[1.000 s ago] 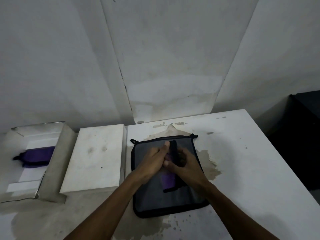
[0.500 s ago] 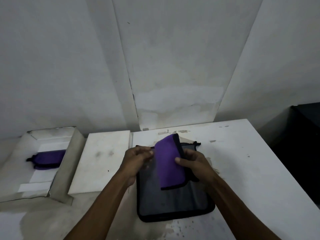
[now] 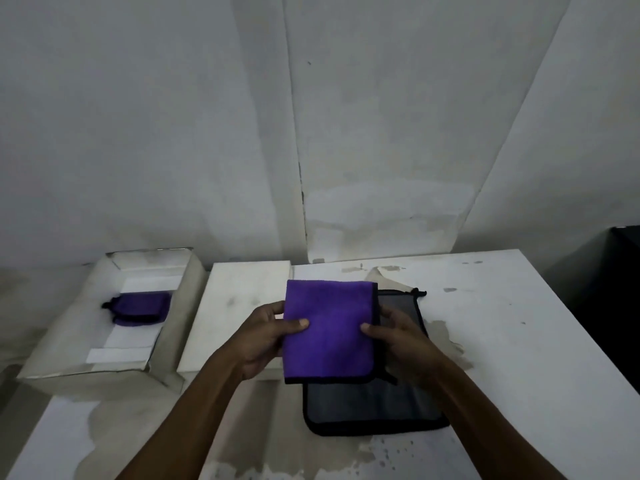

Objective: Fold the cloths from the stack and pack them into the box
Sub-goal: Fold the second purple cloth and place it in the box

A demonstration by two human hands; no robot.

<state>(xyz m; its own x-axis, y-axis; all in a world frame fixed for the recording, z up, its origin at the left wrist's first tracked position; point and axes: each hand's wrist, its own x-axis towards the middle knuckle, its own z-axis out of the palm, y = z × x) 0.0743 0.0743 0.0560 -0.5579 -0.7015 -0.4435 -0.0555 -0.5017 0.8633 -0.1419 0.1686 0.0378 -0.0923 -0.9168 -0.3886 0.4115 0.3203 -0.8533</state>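
Purple cloth (image 3: 329,332), folded to a rough rectangle with dark trim along its right and bottom edges, held up flat just below the centre of the frame, above the tabletop. Pinched at its left edge by the left hand (image 3: 266,336), thumb lying across the purple face, fingers tucked behind. Pinched at its right edge by the right hand (image 3: 403,341), thumb on the front, fingers behind the fabric. Directly beneath and to the lower right, stack of grey cloths (image 3: 375,405) with black edging, lying flat on the white table (image 3: 519,341), its upper part hidden by the held cloth. At middle left of the frame, open white box (image 3: 173,306) resting on the table, holding one folded purple cloth (image 3: 140,308) near its far end, dark trim showing at the left side. Between box and stack, flat white lid (image 3: 239,306), lying just beside the box and partly behind the left hand. Stained, blotchy patches across the tabletop near the bottom edge of the frame. Pale wall panels (image 3: 381,133) filling the upper half. Dark object (image 3: 620,289) at the far right edge, too dim to identify.
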